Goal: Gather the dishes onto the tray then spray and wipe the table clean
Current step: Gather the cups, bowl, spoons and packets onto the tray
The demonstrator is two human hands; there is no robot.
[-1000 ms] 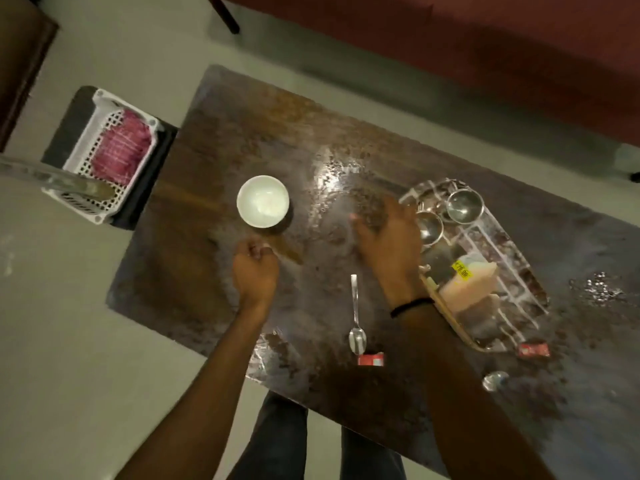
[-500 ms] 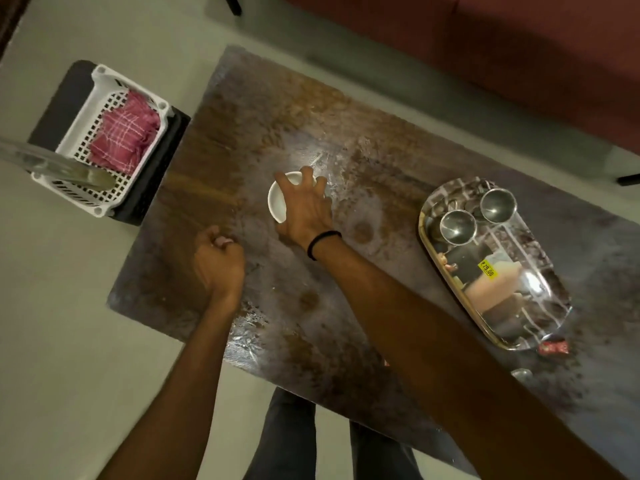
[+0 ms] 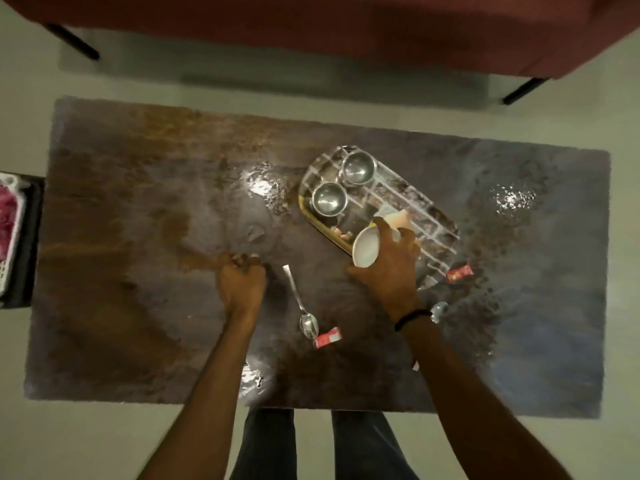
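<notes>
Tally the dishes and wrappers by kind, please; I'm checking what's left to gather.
Steel cups: 2, on the tray
White bowl: 1, in the right hand
Spoon: 1
Red wrappers: 2
Total: 6
Metal piece by the right wrist: too hidden to name.

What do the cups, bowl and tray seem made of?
The cups look like polished steel: silver, mirror-like shine. The bowl is probably glazed ceramic, perhaps plastic: plain smooth white. The tray seems metal, mirror-finished with a gold rim: it reflects surroundings.
</notes>
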